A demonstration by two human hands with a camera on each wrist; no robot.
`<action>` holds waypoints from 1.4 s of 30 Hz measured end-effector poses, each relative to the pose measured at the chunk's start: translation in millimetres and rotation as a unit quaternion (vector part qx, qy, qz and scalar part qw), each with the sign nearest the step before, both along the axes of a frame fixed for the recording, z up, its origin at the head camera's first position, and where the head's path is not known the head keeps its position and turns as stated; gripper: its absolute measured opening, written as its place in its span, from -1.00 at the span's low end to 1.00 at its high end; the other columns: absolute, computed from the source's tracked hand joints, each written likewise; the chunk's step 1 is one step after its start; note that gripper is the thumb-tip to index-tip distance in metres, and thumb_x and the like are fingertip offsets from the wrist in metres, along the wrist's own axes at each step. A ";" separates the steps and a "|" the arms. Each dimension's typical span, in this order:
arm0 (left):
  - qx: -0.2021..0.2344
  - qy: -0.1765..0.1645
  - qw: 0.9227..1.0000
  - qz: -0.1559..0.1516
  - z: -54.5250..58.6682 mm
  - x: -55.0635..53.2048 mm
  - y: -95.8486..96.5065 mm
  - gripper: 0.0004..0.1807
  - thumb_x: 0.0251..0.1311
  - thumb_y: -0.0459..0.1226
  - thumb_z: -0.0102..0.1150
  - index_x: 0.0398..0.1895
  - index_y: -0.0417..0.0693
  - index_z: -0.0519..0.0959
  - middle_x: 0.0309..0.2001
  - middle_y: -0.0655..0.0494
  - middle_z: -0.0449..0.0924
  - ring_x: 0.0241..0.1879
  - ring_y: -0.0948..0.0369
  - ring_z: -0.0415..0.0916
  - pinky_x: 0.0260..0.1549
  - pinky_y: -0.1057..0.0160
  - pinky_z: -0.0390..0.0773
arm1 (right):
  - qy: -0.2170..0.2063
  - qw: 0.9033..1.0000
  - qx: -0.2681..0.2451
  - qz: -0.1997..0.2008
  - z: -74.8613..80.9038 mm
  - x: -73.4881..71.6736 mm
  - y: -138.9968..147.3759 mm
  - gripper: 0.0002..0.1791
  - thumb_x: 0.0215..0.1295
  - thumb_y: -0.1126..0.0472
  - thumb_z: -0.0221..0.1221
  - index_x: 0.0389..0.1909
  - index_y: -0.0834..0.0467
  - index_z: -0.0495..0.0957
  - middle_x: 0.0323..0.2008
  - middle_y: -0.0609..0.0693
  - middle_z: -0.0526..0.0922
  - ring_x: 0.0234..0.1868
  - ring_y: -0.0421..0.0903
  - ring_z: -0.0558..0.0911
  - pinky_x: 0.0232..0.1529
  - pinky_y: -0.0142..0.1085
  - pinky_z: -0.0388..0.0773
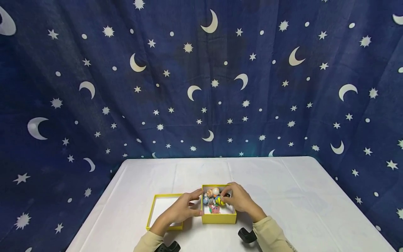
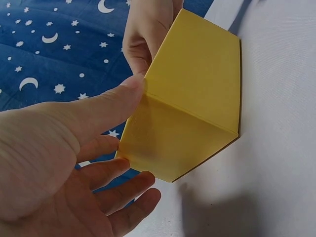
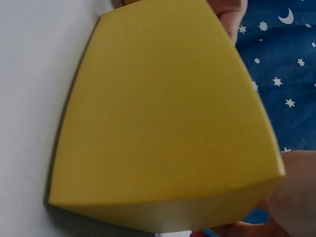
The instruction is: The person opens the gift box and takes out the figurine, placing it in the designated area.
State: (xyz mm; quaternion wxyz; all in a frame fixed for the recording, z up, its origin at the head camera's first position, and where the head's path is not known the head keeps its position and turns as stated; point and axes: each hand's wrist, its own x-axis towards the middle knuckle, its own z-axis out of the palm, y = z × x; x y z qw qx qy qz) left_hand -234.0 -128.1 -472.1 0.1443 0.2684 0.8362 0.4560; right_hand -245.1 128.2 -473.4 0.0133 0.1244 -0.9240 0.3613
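Note:
An open yellow box [image 1: 218, 219] with a white inside stands on the table and holds several small toy figures. My right hand [image 1: 241, 200] reaches over its right side and pinches a yellow-and-blue striped toy figure [image 1: 218, 200] inside the box. A pink figure [image 1: 214, 209] lies nearer the front wall, and a round white-and-orange one [image 1: 215, 191] sits at the back. At the box's left side is my left hand [image 1: 182, 209], its thumb against the rim and its fingers stretched along the edge. The right wrist view shows mostly the box's outer wall [image 3: 163, 108].
A shallow yellow-rimmed lid [image 1: 164, 207], white inside, lies left of the box, partly behind the left hand. White cloth covers the table [image 1: 283, 196]. A dark blue curtain [image 1: 176, 63] with moons and stars hangs behind. Black devices [image 1: 247, 235] show at the wrists.

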 end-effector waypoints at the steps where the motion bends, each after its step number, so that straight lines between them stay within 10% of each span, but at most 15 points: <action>1: 0.000 0.000 1.000 0.000 -0.3 0.0 0.2 -0.19 0.24 -0.27 0.38 0.52 -0.21 0.25 0.56 -0.27 0.10 0.42 -0.28 0.31 0.32 -0.20 0.49 | -0.002 1.000 -0.006 0.003 0.8 -0.2 0.9 -0.85 0.15 0.29 0.43 -0.52 0.01 0.69 0.02 0.12 0.67 0.18 0.18 0.58 0.25 0.19 0.53; 13: 0.000 0.000 1.000 -0.001 0.7 -0.2 1.8 -0.19 0.25 -0.28 0.37 0.53 -0.19 0.25 0.57 -0.26 0.10 0.42 -0.27 0.33 0.33 -0.18 0.49 | -0.021 0.995 -0.082 0.060 13.6 -4.7 20.8 -0.94 0.34 0.24 0.28 -0.26 0.14 0.70 0.22 0.34 0.57 0.32 0.35 0.47 0.25 0.30 0.50; 24: 0.001 -0.002 1.000 -0.004 1.5 0.3 1.4 -0.19 0.25 -0.28 0.36 0.53 -0.20 0.23 0.57 -0.28 0.08 0.41 -0.27 0.33 0.32 -0.17 0.50 | 0.000 0.989 -0.134 0.062 25.5 -8.0 31.0 -0.90 0.48 0.26 0.13 -0.11 0.18 0.58 -0.02 0.12 0.71 0.05 0.00 0.64 -0.02 -0.22 0.56; 33: 0.007 -0.003 1.000 -0.007 1.5 0.7 0.0 -0.18 0.24 -0.28 0.36 0.54 -0.18 0.23 0.57 -0.32 0.06 0.40 -0.28 0.34 0.31 -0.17 0.51 | -0.039 0.962 -0.248 0.111 22.3 -15.7 39.7 -0.69 0.62 0.24 -0.10 0.18 0.38 0.34 -0.02 0.39 0.64 -0.20 -0.01 0.75 -0.27 -0.31 0.62; 42: 0.013 -0.007 1.000 -0.008 1.7 0.1 -0.5 -0.18 0.26 -0.30 0.35 0.54 -0.18 0.22 0.58 -0.30 0.05 0.41 -0.28 0.32 0.32 -0.18 0.50 | -0.088 0.928 -0.355 0.072 22.6 -17.3 41.4 -0.56 0.65 0.12 -0.13 0.35 0.29 0.34 0.01 0.17 0.59 -0.10 -0.17 0.77 -0.14 -0.40 0.71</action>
